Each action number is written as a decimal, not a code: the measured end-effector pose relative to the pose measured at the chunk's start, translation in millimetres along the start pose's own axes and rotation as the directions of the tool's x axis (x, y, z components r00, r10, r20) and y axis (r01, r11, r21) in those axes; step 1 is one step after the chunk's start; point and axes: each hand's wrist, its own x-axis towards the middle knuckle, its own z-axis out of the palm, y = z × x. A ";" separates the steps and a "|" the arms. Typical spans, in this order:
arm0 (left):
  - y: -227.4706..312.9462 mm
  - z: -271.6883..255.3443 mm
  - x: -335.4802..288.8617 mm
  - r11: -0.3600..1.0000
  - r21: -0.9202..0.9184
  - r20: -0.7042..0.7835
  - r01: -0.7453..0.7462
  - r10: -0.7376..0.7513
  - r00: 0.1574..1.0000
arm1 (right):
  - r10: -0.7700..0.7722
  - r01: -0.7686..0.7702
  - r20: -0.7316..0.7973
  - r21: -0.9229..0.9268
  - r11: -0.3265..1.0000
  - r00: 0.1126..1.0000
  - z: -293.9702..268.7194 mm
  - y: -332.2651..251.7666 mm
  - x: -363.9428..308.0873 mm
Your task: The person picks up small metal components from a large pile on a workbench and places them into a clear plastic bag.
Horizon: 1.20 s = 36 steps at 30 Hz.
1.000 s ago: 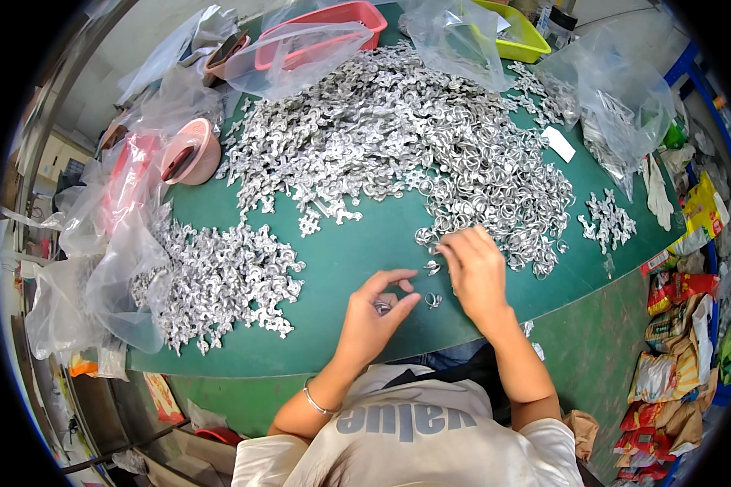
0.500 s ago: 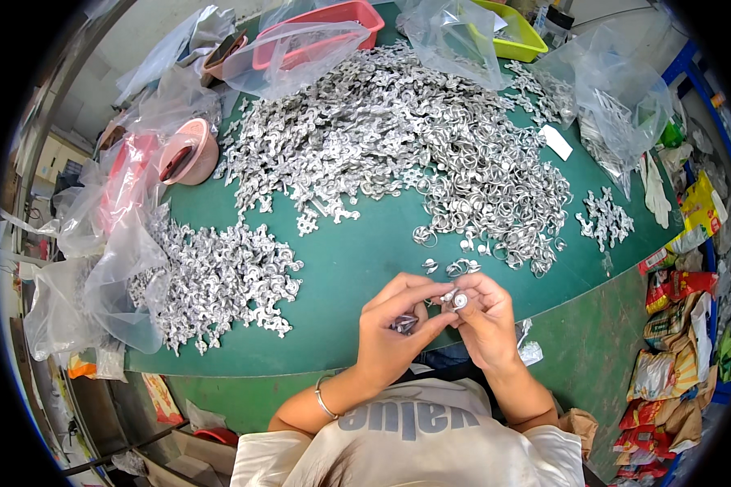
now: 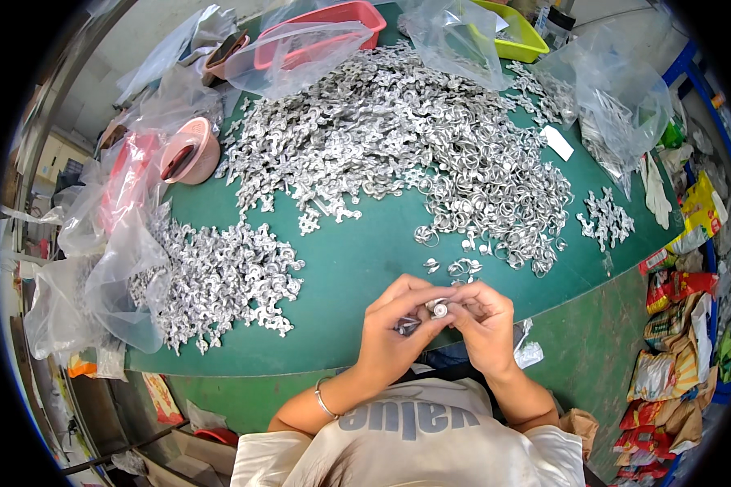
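At the table's near edge, both my hands meet over small silver metal parts. My left hand (image 3: 391, 326) is closed, with thumb and forefinger on a small metal part with a round end (image 3: 439, 309). More dark grey metal pieces (image 3: 407, 325) show inside its curled fingers. My right hand (image 3: 487, 329) is closed too, its fingertips pinching at that same part from the right; the fingers hide most of it. Just beyond the hands lie a few loose metal ring pieces (image 3: 464, 267) and a single small one (image 3: 431, 265).
A large heap of flat silver metal links (image 3: 325, 138) adjoins a heap of metal rings (image 3: 499, 187). Smaller piles lie left (image 3: 219, 280) and right (image 3: 605, 219). Around the green table (image 3: 349, 260) are a pink cup (image 3: 196, 154), red basin (image 3: 374, 24), yellow-green basin (image 3: 524, 45) and plastic bags (image 3: 625, 97).
The round-ended part has shifted left and slightly down, toward my left fingertips. My right hand's fingers have moved closer to the left ones. The heaps look the same.
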 end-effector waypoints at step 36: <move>13.2 -155.9 192.0 0.398 0.911 -0.098 -0.104 0.456 0.885 | -0.096 0.142 0.107 -0.827 0.543 0.990 -28.7 -17.3 53.3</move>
